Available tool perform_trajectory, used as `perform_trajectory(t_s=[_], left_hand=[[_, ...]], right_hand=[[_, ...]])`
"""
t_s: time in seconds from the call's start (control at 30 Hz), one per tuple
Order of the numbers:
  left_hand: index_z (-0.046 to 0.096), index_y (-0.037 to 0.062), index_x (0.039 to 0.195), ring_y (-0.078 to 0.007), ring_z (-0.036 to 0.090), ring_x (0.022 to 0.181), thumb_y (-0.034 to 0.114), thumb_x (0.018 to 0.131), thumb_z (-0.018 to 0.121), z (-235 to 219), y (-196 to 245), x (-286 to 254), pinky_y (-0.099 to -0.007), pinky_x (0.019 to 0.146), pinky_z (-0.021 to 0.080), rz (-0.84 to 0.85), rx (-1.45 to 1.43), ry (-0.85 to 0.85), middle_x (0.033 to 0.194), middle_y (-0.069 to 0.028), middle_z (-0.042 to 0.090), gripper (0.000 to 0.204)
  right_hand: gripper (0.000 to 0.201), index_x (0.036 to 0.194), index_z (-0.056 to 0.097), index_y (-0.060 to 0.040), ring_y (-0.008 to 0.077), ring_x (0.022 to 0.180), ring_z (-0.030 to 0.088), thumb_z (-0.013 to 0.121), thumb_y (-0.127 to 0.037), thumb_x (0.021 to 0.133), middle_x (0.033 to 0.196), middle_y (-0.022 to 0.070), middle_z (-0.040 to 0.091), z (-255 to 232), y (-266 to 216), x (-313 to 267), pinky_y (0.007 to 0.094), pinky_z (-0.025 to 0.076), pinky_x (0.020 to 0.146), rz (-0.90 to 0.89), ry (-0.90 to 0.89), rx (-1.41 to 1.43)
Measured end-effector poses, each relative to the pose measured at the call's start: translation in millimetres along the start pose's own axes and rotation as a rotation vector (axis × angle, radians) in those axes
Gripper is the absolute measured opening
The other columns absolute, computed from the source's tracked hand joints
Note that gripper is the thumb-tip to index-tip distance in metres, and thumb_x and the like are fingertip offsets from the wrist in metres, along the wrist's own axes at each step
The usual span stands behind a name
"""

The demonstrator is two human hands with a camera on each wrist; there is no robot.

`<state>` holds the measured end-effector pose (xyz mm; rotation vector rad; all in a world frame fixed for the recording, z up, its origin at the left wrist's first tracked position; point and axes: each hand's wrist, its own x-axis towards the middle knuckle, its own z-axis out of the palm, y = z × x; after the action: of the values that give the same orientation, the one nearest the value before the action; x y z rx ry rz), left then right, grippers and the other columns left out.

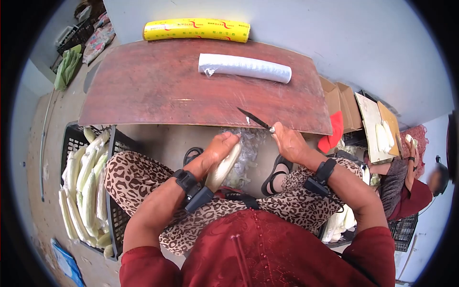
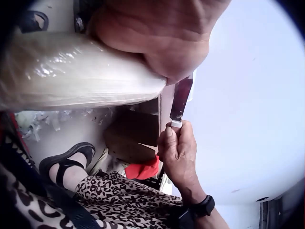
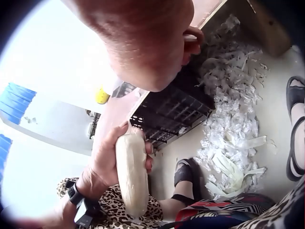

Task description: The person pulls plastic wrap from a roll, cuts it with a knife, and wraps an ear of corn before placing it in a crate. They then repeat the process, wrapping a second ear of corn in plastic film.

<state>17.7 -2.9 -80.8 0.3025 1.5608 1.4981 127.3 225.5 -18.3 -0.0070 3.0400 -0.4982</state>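
My left hand [image 1: 217, 149] grips a thick, pale vegetable stalk [image 1: 224, 166] above my lap; its near end slants down towards me. A glossy clear film covers much of the stalk in the left wrist view. In the right wrist view, the left fingers curl round the stalk's [image 3: 132, 176] upper part. My right hand [image 1: 292, 144] holds a knife [image 1: 255, 118] by its handle at the table's front edge. Its dark blade points up and left over the tabletop, apart from the stalk.
On the red-brown table [image 1: 143, 86] lie a clear film roll [image 1: 245, 68] and a yellow-wrapped roll [image 1: 196, 29]. Pale stalks fill a black crate [image 1: 116, 191] at left. Film scraps [image 3: 228, 129] litter the floor between my feet. Another person [image 1: 406, 191] sits at right near a board [image 1: 373, 129].
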Motion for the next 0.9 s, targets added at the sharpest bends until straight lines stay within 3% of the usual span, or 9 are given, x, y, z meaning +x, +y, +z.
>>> perform_trajectory(t_s=[0.1,0.2,0.3,0.43,0.53,0.63,0.73,0.77,0.9], left_hand=[[0.056,0.0068,0.094,-0.0171,0.059,0.064,0.042,0.094,0.052,3.0,16.3,-3.7,-0.0312,0.056,0.050,-0.015,-0.212,-0.033,0.079,-0.0071,0.060,0.036],[0.058,0.0075,0.094,-0.0203,0.061,0.065,0.054,0.093,0.049,2.8,35.8,-10.1,-0.0338,0.058,0.052,-0.059,-0.354,-0.106,0.081,-0.0088,0.062,0.048],[0.059,0.0077,0.095,-0.0230,0.062,0.065,0.066,0.089,0.044,0.3,52.4,-15.6,-0.0361,0.060,0.053,-0.121,-0.480,-0.123,0.079,-0.0092,0.063,0.061],[0.060,0.0087,0.093,-0.0259,0.064,0.073,0.072,0.084,0.046,-13.6,71.3,-18.6,-0.0398,0.067,0.054,0.058,-0.623,-0.081,0.082,-0.0097,0.063,0.065],[0.060,0.0086,0.091,-0.0277,0.064,0.078,0.070,0.084,0.050,-19.2,86.6,-21.9,-0.0431,0.072,0.054,0.182,-0.761,0.115,0.085,-0.0103,0.063,0.063],[0.060,0.0073,0.090,-0.0309,0.063,0.085,0.061,0.088,0.053,-28.0,95.8,-18.6,-0.0457,0.079,0.053,0.253,-0.914,0.238,0.085,-0.0107,0.062,0.054],[0.059,0.0068,0.091,-0.0318,0.061,0.086,0.056,0.091,0.053,-29.8,100.6,-17.8,-0.0460,0.085,0.050,0.305,-0.990,0.358,0.085,-0.0108,0.062,0.049],[0.059,0.0068,0.091,-0.0318,0.060,0.087,0.055,0.091,0.053,-31.6,98.7,-14.7,-0.0460,0.087,0.050,0.317,-1.021,0.387,0.087,-0.0111,0.062,0.049],[0.058,0.0063,0.094,-0.0317,0.057,0.094,0.052,0.093,0.052,-32.3,95.0,-9.3,-0.0472,0.093,0.046,0.338,-1.093,0.471,0.094,-0.0125,0.061,0.047]], right_hand=[[0.017,0.099,0.041,0.0006,0.0474,0.076,0.060,0.051,-0.010,0.091,0.079,0.0283,0.061,-0.6,-9.0,13.8,0.0527,0.047,0.066,0.030,0.143,0.168],[0.023,0.102,0.039,0.0009,0.0488,0.081,0.058,0.054,-0.010,0.090,0.083,0.0285,0.061,-13.0,-28.1,28.8,0.0533,0.044,0.068,0.280,-0.006,0.071],[0.023,0.103,0.039,0.0014,0.0494,0.082,0.059,0.054,-0.011,0.090,0.082,0.0304,0.061,0.6,-22.1,31.7,0.0532,0.045,0.069,0.220,-0.044,-0.015],[0.020,0.100,0.041,0.0019,0.0511,0.080,0.057,0.054,-0.011,0.090,0.083,0.0312,0.060,-0.7,-36.1,20.6,0.0532,0.046,0.070,0.087,-0.321,0.018],[0.024,0.099,0.043,0.0000,0.0412,0.071,0.063,0.058,-0.017,0.091,0.078,0.0231,0.064,18.8,-16.7,21.1,0.0469,0.049,0.061,0.031,-0.121,0.109],[0.031,0.099,0.045,-0.0020,0.0225,0.068,0.066,0.062,-0.027,0.092,0.075,0.0109,0.064,10.3,-9.9,33.7,0.0312,0.048,0.047,0.363,-0.211,0.627],[0.041,0.102,0.049,-0.0020,0.0058,0.053,0.054,0.063,-0.039,0.091,0.075,0.0059,0.063,-14.4,-20.5,36.1,0.0215,0.036,0.035,0.518,-0.332,1.170],[0.046,0.105,0.050,-0.0024,0.0046,0.046,0.050,0.064,-0.043,0.089,0.077,0.0072,0.064,-9.9,-29.6,34.8,0.0190,0.034,0.033,0.505,-0.236,1.346],[0.043,0.108,0.051,-0.0029,0.0043,0.043,0.047,0.070,-0.035,0.087,0.080,0.0086,0.065,-16.2,-47.9,34.7,0.0189,0.033,0.033,0.358,-0.434,1.435]])
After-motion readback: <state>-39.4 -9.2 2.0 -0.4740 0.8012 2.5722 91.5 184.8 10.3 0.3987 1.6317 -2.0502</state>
